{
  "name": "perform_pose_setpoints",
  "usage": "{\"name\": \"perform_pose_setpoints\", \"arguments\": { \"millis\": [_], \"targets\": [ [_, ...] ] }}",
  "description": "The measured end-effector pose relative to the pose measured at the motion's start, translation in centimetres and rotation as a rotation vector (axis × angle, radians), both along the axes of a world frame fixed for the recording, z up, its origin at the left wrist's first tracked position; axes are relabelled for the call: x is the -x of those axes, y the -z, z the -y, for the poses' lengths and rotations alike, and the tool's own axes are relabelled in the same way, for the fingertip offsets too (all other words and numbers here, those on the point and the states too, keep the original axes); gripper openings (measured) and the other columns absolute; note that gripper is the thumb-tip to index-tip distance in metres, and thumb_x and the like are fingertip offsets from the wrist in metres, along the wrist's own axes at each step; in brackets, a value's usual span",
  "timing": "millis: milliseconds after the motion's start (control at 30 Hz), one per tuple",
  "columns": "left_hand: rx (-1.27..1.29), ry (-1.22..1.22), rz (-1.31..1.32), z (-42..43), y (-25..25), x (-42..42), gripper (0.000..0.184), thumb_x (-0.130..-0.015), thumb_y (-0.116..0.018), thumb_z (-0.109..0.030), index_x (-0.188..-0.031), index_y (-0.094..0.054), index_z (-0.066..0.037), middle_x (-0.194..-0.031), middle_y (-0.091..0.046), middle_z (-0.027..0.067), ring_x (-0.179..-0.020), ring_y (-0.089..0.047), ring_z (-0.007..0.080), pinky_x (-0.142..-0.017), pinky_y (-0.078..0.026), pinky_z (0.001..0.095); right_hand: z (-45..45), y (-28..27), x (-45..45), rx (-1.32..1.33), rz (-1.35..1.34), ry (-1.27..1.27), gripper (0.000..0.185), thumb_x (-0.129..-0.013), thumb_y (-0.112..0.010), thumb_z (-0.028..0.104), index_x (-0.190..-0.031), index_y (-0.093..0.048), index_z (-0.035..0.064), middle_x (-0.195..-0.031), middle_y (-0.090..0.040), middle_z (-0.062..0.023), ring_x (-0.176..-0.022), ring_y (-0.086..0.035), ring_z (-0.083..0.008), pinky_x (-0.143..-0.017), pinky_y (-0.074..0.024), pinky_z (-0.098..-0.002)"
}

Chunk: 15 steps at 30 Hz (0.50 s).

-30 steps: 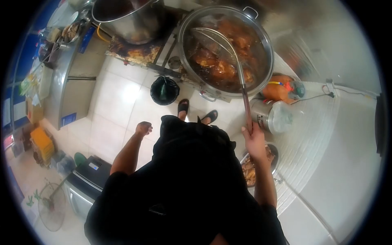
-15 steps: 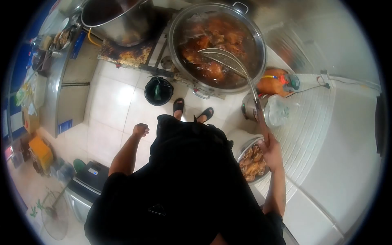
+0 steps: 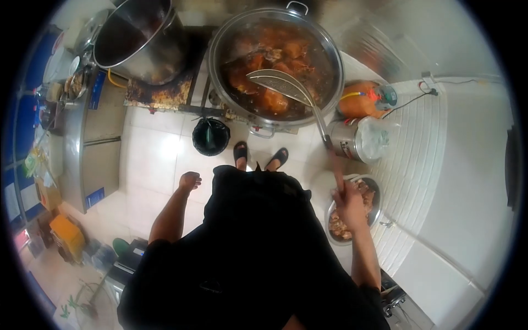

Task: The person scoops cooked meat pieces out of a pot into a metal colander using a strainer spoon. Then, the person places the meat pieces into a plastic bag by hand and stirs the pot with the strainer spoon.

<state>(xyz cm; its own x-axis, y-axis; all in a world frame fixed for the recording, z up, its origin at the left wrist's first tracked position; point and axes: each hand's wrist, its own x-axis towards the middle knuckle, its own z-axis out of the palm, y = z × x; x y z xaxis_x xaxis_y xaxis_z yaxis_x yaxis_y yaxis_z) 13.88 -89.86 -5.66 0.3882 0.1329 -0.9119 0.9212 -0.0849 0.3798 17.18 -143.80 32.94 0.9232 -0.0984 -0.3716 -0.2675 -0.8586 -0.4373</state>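
My right hand (image 3: pixel 352 206) is wrapped round the brown handle of a large perforated skimmer (image 3: pixel 281 85). The skimmer's head lies over the wide metal pot (image 3: pixel 213 71), at the surface of dark broth with browned chunks of meat (image 3: pixel 272 102); whether it dips under is hard to see. Below my right hand stands a metal basin (image 3: pixel 376 208) of cooked meat pieces (image 3: pixel 340 226), partly hidden by the hand and forearm. My left hand (image 3: pixel 190 180) hangs over the floor at my side, its fingers curled, with nothing visible in it.
A tall stockpot (image 3: pixel 159 66) stands on the stained stove at the left. A black-lined bin (image 3: pixel 211 137) sits on the floor before the stove. Right of the big pot are an orange gas cylinder (image 3: pixel 357 102) and a metal canister (image 3: pixel 346 144). A steel counter (image 3: pixel 102 148) runs along the left.
The view has shifted, so the pots appear farther left and the basin shows more fully. My right hand has come slightly nearer my body with the skimmer. My left hand stays curled.
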Motion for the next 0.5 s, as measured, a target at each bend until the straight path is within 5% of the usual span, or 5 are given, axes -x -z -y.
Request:
{"name": "perform_pose_setpoints", "arguments": {
  "millis": [33,333,400,433,500],
  "targets": [
    [-0.002,0.009,-0.005,-0.2,0.3,-0.2,0.026,-0.096,-0.063,-0.024,-0.113,-0.068,-0.005,-0.095,-0.075,0.0108,-0.075,-0.069,0.0205,-0.063,-0.054,0.0341,-0.5,0.6,-0.6,-0.024,0.015,0.001,0.033,-0.097,-0.072,0.025,-0.108,-0.056,-0.0012,-0.083,-0.066,-0.0282,-0.08,-0.064,-0.0515,-0.068,-0.0492,-0.0556],
    [0.034,-0.027,-0.008,-0.8,0.1,-0.3,0.027,-0.095,-0.065,-0.023,-0.114,-0.068,-0.005,-0.093,-0.075,0.0106,-0.072,-0.07,0.0203,-0.059,-0.053,0.0339,-0.2,-1.5,-1.4,0.026,-0.087,-0.048,0.036,-0.098,-0.069,0.029,-0.102,-0.051,-0.0023,-0.083,-0.066,-0.0302,-0.083,-0.065,-0.0519,-0.07,-0.051,-0.0564],
    [0.02,0.041,-0.019,-1.1,-0.2,0.4,0.039,-0.095,-0.065,-0.031,-0.126,-0.065,-0.007,-0.109,-0.075,0.0129,-0.093,-0.072,0.0264,-0.081,-0.056,0.0415,0.1,-1.6,-1.1,0.02,-0.109,-0.043,0.036,-0.098,-0.069,0.028,-0.101,-0.051,-0.0024,-0.083,-0.066,-0.0302,-0.083,-0.065,-0.0517,-0.07,-0.051,-0.0564],
    [0.012,0.037,-0.05,-0.9,-0.3,0.5,0.04,-0.096,-0.064,-0.031,-0.127,-0.065,-0.006,-0.109,-0.075,0.0134,-0.095,-0.072,0.0266,-0.081,-0.056,0.0415,0.3,-1.1,-1.0,0.035,-0.143,-0.021,0.036,-0.098,-0.069,0.028,-0.101,-0.051,-0.0025,-0.083,-0.066,-0.03,-0.082,-0.065,-0.0516,-0.07,-0.0508,-0.0563],
    [-0.008,0.017,-0.052,-0.6,-0.6,1.3,0.033,-0.095,-0.064,-0.027,-0.121,-0.067,-0.006,-0.101,-0.075,0.0113,-0.085,-0.071,0.0229,-0.071,-0.055,0.0368,0.5,0.0,-0.9,0.051,-0.173,0.003,0.035,-0.098,-0.069,0.028,-0.1,-0.051,-0.0025,-0.083,-0.066,-0.0298,-0.081,-0.065,-0.0516,-0.069,-0.0506,-0.0562]
  ]
}}
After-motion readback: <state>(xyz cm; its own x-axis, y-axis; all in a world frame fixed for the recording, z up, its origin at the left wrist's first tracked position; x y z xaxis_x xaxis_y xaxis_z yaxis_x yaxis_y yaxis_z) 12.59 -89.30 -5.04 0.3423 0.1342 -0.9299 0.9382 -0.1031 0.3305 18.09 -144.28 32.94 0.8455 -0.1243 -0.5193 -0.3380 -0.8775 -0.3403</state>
